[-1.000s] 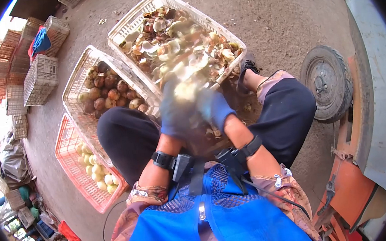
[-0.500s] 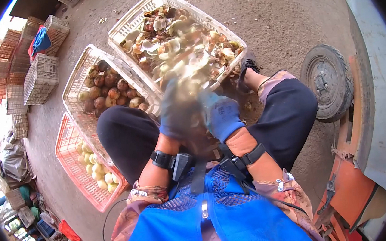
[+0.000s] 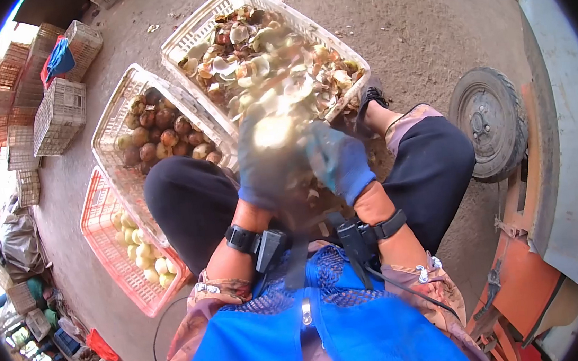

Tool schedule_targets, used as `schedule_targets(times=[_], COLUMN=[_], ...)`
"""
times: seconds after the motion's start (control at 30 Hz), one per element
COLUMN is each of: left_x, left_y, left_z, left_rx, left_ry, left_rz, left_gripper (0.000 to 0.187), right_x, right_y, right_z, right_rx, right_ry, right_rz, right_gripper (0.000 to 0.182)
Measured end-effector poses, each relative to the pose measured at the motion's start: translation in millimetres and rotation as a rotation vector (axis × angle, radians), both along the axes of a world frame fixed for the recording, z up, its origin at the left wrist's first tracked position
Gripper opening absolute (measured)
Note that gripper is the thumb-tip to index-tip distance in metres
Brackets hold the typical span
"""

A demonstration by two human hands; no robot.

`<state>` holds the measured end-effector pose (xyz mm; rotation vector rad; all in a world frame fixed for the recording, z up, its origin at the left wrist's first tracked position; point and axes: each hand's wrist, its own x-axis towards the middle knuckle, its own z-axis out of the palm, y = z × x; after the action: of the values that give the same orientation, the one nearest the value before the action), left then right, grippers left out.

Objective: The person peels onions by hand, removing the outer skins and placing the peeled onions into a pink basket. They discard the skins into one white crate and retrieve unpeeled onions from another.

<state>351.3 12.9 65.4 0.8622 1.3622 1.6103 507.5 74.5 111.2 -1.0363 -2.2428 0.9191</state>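
Left hand point(image 3: 260, 166) grips a pale fruit point(image 3: 274, 132); right hand point(image 3: 341, 161) closed beside it, above the husk crate point(image 3: 331, 41).

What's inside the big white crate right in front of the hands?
The white crate holds a heap of pale and brown peels, spread across most of it. The blurred left hand and its pale fruit cover the near edge, and the crate's floor is buried.
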Motion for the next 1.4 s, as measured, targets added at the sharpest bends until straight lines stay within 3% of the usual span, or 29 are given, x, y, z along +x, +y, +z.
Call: schedule_targets(times=[0.07,0.13,0.17,0.33,0.4,0.47,0.5,0.53,0.6,0.63,0.7,0.77,0.8,0.83,0.9,0.93,0.97,1.0,1.03,1.07,1.1,1.13,1.2,1.27,1.33,1.4], left_x=[-1,0,0,-10,-8,-5,-3,-2,0,2,4,-1,-4,-8,-14,-8,0,4,5,7,8,9,9,8,5,3], left_y=[2,6,5,-11,-19,-22,-22,-24,-20,-17,-12,-3,-5,-9,-15,-17,-18,-18,-16,-15,-15,-15,-12,-10,-10,-11], left_z=[3,8,8,-1,6,18,26,36,57,61,47,-13,-7,5,23,23,20,20,26,29,34,38,41,41,42,42], left_rx=[0.020,-0.205,-0.202,-0.100,-0.090,-0.080,-0.065,-0.057,-0.075,-0.106,-0.153,0.094,0.099,0.133,0.186,0.189,0.180,0.166,0.127,0.107,0.095,0.096,0.105,0.132,0.163,0.175], left_ry=[-0.032,-0.097,-0.096,-0.486,-0.514,-0.352,-0.178,0.073,0.556,0.688,0.775,-0.237,-0.236,0.207,1.092,1.093,0.568,0.044,-0.202,-0.287,-0.313,-0.246,0.002,0.421,0.782,0.970], left_rz=[-0.002,0.056,0.056,-0.031,-0.055,-0.067,-0.063,-0.056,-0.029,-0.029,-0.033,0.079,0.079,0.014,-0.109,-0.101,-0.089,-0.077,-0.069,-0.064,-0.059,-0.063,-0.058,-0.018,0.055,0.135], left_gripper=[0.045,0.052,0.052,0.041,0.041,0.040,0.040,0.040,0.039,0.039,0.039,0.036,0.036,0.036,0.036,0.036,0.036,0.037,0.036,0.036,0.036,0.035,0.035,0.034,0.034,0.033], right_x=[-6,-13,-16,-26,-21,0,5,7,8,9,6,-1,-5,-7,-6,-5,-2,3,7,11,14,16,7,-1,-1,1], right_y=[-8,-15,-11,4,10,23,27,25,19,15,3,-7,-12,-14,-9,-5,1,10,17,21,26,29,14,-10,-11,-7], right_z=[-4,-1,8,7,11,11,-12,-34,-60,-57,-37,-15,-6,0,3,3,-1,-13,-25,-36,-48,-60,-55,-2,0,-4], right_rx=[0.107,0.108,0.093,0.013,-0.005,-0.085,-0.053,-0.045,-0.413,-0.197,-0.072,0.055,0.108,0.160,0.141,0.115,0.122,-0.082,-0.284,-0.279,-0.260,-0.238,-0.194,-0.617,-0.642,-0.720], right_ry=[-0.090,-0.390,-0.517,-0.560,-0.524,-0.639,-0.479,-0.480,0.225,0.233,0.296,0.358,0.044,-0.270,-0.344,-0.417,-0.416,-0.171,0.077,0.077,0.229,0.376,0.310,0.674,0.677,0.727], right_rz=[0.044,0.012,0.004,-0.076,-0.130,-0.031,-0.066,-0.063,-0.194,-0.074,-0.019,0.037,0.018,-0.004,-0.021,-0.039,-0.037,-0.153,-0.263,-0.257,-0.016,0.226,0.177,0.181,0.185,0.223], right_gripper=[0.015,0.018,0.025,0.025,0.026,0.027,0.025,0.025,0.023,0.023,0.024,0.025,0.025,0.027,0.031,0.037,0.037,0.042,0.049,0.049,0.048,0.048,0.057,0.061,0.064,0.061])
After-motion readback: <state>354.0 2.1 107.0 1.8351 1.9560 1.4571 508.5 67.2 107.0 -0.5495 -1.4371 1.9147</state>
